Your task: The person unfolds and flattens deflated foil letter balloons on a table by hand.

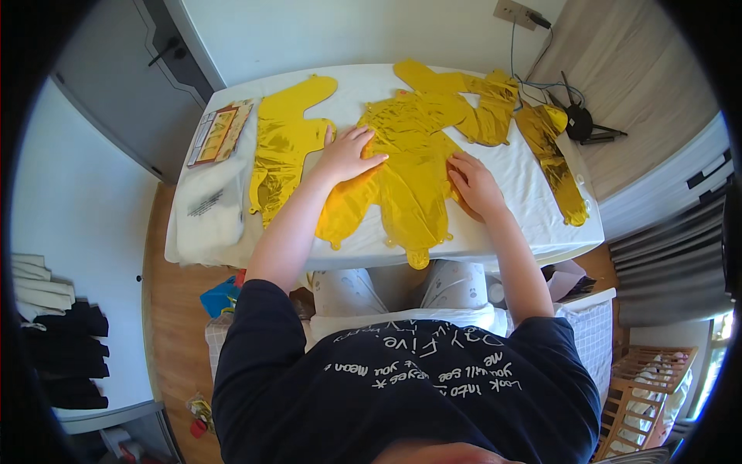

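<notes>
Several flat gold foil balloons lie on a white table (pixel 525 193). My left hand (pixel 349 153) rests palm down, fingers spread, on the left edge of the middle gold balloon (pixel 406 182). My right hand (pixel 473 184) presses flat on that same balloon's right side. Neither hand grips anything. Another gold balloon (pixel 284 143) lies to the left of my left hand. A crumpled gold balloon (pixel 475 100) sits behind the middle one, and a narrow one (pixel 556 158) lies at the table's right edge.
A clear plastic bag (pixel 212 205) and a flat printed package (pixel 219 133) lie at the table's left end. A black tripod-like stand (pixel 580 122) with cables is at the far right corner. Dark clothes (pixel 66 348) hang at the left. A wooden rack (pixel 645 387) stands lower right.
</notes>
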A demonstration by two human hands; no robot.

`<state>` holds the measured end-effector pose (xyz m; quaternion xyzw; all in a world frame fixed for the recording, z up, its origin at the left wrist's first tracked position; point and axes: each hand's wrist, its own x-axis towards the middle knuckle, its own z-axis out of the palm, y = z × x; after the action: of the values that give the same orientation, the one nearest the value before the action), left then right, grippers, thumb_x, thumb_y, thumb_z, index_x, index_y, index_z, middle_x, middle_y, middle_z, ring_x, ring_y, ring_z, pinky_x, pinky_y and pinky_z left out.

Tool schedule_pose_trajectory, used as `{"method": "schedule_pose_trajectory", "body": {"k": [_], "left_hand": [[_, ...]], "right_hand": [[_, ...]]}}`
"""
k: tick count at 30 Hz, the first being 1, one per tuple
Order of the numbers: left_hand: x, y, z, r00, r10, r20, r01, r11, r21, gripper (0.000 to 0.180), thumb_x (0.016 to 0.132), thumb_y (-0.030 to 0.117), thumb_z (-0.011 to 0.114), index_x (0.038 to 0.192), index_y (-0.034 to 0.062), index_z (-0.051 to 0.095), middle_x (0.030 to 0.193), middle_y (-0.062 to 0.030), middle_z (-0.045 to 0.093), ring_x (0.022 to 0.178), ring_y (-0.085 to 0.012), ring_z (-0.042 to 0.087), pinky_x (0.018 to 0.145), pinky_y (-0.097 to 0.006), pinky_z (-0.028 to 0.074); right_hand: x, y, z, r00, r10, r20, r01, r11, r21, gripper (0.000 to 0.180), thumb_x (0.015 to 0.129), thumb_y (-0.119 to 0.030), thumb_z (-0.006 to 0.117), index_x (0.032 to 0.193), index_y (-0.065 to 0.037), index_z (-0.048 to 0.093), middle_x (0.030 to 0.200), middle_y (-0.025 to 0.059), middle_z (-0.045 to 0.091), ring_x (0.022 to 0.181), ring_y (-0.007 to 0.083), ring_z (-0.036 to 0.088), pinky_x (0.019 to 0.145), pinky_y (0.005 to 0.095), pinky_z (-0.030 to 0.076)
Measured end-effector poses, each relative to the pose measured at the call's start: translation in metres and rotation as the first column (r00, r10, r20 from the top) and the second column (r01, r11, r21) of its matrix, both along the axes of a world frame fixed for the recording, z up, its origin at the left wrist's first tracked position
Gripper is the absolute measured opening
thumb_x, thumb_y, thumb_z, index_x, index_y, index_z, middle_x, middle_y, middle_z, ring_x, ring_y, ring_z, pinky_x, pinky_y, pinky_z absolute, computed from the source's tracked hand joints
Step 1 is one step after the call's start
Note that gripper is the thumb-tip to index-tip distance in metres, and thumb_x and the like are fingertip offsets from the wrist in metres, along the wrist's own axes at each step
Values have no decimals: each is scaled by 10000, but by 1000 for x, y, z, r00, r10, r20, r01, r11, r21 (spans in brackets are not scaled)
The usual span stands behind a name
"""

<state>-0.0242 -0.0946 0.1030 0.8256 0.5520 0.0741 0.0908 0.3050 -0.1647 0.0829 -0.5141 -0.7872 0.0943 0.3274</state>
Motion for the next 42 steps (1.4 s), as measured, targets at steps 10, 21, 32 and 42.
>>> {"method": "schedule_pose_trajectory", "body": {"k": [10, 21, 32, 42], "left_hand": [[9, 21, -17, 1000, -15, -11, 15, 997, 70, 884, 919, 712, 552, 1581, 145, 406, 1659, -44, 359, 1554, -216, 267, 1261, -609, 6], [13, 29, -34, 1000, 3, 10, -4, 998, 61, 902, 916, 714, 552, 1574, 112, 415, 1655, -75, 364, 1543, -227, 289, 1253, -614, 9], [15, 36, -16, 999, 7, -32, -5, 998, 58, 870, 939, 695, 540, 1603, 160, 370, 1666, -58, 338, 1559, -217, 245, 1264, -590, -15], [15, 26, -16, 1000, -14, 3, 14, 999, 36, 858, 944, 681, 545, 1596, 148, 379, 1647, -77, 357, 1551, -239, 255, 1268, -582, -2]], "right_hand": [[15, 19, -12, 1000, -15, -12, 14, 1000, -27, 327, 970, -187, 633, 1260, -41, 678, 1378, 178, 628, 1269, 378, 570, 1079, 412, 467], [18, 32, -27, 998, -1, -60, -6, 994, -108, 342, 994, -132, 605, 1311, -9, 645, 1434, 175, 589, 1328, 360, 535, 1114, 376, 435], [19, 39, -16, 996, -2, -86, -2, 999, -42, 317, 983, -159, 619, 1270, -40, 680, 1378, 188, 630, 1317, 374, 548, 1103, 409, 454], [18, 24, -9, 999, -19, -50, 12, 992, -129, 338, 997, -127, 594, 1312, -19, 648, 1445, 185, 584, 1358, 371, 516, 1140, 398, 421]]}}
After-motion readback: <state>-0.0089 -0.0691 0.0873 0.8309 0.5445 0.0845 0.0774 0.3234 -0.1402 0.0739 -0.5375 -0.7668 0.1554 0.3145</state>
